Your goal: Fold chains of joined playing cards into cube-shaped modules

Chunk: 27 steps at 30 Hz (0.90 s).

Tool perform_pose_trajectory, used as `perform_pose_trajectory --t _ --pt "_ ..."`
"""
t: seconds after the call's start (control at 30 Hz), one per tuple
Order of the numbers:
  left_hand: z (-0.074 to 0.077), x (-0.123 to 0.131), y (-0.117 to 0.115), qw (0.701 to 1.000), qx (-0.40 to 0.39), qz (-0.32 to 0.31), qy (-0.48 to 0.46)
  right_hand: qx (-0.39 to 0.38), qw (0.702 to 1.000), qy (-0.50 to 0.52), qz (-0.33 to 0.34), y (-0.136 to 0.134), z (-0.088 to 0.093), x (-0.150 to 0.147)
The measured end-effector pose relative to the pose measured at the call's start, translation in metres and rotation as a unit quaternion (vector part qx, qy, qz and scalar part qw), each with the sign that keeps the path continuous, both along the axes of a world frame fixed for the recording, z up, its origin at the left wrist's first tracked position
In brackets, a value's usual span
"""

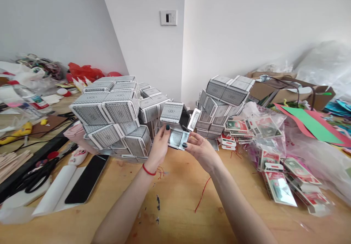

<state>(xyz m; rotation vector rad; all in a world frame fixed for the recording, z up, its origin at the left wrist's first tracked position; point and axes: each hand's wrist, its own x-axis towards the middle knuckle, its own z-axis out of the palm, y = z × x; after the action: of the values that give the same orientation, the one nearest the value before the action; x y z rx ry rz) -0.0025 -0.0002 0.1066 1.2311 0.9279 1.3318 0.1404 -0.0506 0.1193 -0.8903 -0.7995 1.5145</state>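
Note:
Between my hands is a small grey-and-white patterned card box point(172, 113), its end flaps unfolded and its inside partly showing dark. My left hand point(159, 141) grips the box from the left, thumb pressed on its lower panel. My right hand point(202, 148) pinches a flap at the lower right, thumb on top and fingers behind. A white-edged flap stands up beside the right fingers. Behind the hands stand two stacks of similar boxes, a big left stack point(120, 107) and a right stack point(219, 99).
Red-and-green card boxes point(279, 187) lie at right beside clear plastic bags point(309, 156). A black phone point(87, 178), black-handled scissors point(41, 174) and a yellow glue gun point(20, 131) are at left. Red thread point(202, 194) lies on the wooden table point(175, 214). Walls rise behind.

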Motion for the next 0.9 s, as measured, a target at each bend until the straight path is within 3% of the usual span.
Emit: perform_pose_trajectory --t 0.7,0.8,0.9 --pt "-0.002 0.000 -0.001 1.000 0.012 0.004 -0.007 0.036 0.987 -0.125 -0.094 -0.007 0.004 -0.013" --pt "-0.002 0.000 -0.002 1.000 0.003 -0.004 -0.003 0.039 0.984 -0.145 -0.095 -0.007 0.005 -0.011" --pt "-0.002 -0.001 -0.002 1.000 0.003 -0.018 -0.010 0.057 0.985 -0.155 -0.047 -0.006 0.007 -0.006"
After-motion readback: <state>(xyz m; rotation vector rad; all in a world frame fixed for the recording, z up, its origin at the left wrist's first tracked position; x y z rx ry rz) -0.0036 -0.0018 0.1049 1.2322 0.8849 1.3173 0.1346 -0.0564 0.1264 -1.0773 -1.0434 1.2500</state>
